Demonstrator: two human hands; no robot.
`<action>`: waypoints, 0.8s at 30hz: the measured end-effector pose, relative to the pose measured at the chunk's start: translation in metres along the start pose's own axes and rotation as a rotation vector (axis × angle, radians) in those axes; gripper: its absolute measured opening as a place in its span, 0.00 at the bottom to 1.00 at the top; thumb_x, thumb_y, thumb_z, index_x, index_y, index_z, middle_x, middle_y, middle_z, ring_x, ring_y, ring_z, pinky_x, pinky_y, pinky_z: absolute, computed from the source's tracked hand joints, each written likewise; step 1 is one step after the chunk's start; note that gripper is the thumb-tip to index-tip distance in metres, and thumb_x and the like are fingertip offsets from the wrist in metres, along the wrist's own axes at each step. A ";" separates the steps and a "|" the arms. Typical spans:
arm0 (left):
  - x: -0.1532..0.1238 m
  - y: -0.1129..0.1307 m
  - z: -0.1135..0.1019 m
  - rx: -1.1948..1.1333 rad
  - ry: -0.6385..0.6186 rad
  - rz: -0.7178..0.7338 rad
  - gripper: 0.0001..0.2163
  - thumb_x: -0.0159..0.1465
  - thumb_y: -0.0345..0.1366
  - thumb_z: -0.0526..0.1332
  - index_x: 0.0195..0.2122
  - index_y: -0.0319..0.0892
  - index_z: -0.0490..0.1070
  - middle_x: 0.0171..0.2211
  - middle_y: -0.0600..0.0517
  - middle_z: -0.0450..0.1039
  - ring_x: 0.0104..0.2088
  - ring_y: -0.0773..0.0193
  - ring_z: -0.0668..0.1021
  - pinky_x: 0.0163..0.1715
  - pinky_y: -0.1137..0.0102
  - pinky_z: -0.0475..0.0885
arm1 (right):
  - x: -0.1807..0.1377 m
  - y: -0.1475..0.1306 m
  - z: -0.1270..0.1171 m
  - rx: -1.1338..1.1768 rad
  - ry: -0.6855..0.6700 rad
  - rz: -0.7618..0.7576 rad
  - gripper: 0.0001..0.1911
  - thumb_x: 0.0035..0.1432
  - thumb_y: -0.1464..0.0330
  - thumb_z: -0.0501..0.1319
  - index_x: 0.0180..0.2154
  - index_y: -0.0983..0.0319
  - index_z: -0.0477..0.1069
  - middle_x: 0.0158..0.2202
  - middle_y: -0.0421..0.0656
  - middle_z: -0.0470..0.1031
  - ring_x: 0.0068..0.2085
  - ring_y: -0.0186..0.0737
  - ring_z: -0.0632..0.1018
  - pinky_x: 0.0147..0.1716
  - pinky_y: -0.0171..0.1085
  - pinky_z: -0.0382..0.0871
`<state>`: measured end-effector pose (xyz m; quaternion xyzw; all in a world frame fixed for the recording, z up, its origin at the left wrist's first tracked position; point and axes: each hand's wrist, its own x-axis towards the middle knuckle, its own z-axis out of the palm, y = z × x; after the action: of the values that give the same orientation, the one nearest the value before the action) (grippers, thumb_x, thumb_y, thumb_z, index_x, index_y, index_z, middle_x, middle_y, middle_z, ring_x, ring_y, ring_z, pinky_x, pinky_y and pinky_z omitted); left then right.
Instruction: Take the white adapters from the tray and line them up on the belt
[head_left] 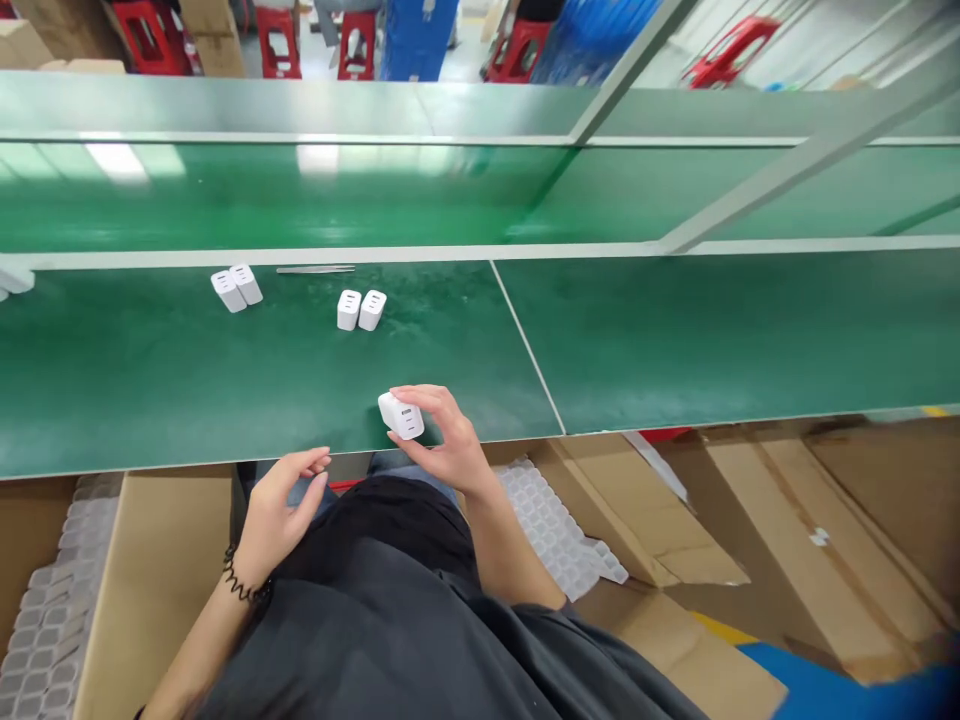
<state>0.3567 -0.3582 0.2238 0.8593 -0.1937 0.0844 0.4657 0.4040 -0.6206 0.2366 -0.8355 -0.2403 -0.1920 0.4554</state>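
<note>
In my right hand (455, 447) is a white charger (403, 416), gripped between thumb and fingers over the front edge of the green bench. Its face with the port slots points toward me. My left hand (285, 500) hangs near the bench edge, its fingers half bent and the thumb apart from them, with nothing between them. Two more white chargers, one (349, 310) and its neighbour (373, 310), stand farther back. To the left, a charger (228, 291) sits against another charger (246, 284). Metal tweezers (315, 269) lie behind them.
A green bench (637, 340) runs across, with a pale rail (450, 253) and slanted metal posts (750, 190) behind it. Open cardboard boxes (172, 570) flank me below. Clear plastic trays (544, 525) lie in them. More white pieces (16, 280) show at the far left.
</note>
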 end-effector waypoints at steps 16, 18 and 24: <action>-0.005 0.023 -0.025 0.114 0.302 0.074 0.22 0.63 0.36 0.67 0.58 0.46 0.65 0.53 0.44 0.68 0.52 0.58 0.75 0.48 0.64 0.77 | 0.005 -0.040 0.096 1.239 -0.361 0.604 0.33 0.46 0.52 0.73 0.52 0.54 0.68 0.54 0.47 0.75 0.49 0.47 0.78 0.48 0.45 0.75; -0.010 0.029 -0.036 0.229 0.369 0.097 0.21 0.63 0.36 0.68 0.56 0.45 0.66 0.49 0.45 0.72 0.49 0.59 0.76 0.48 0.63 0.76 | 0.003 -0.046 0.114 1.325 -0.499 0.669 0.38 0.44 0.47 0.71 0.54 0.55 0.67 0.54 0.49 0.75 0.48 0.50 0.79 0.48 0.49 0.76; -0.042 0.039 -0.064 0.449 0.493 0.039 0.19 0.64 0.37 0.67 0.54 0.45 0.66 0.44 0.47 0.76 0.42 0.60 0.77 0.44 0.64 0.73 | -0.002 -0.068 0.155 1.314 -0.818 0.663 0.47 0.47 0.38 0.61 0.60 0.59 0.65 0.53 0.54 0.75 0.49 0.54 0.79 0.45 0.50 0.77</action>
<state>0.3050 -0.3137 0.2752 0.8903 -0.0680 0.3392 0.2961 0.3795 -0.4567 0.2015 -0.4317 -0.1915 0.4484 0.7589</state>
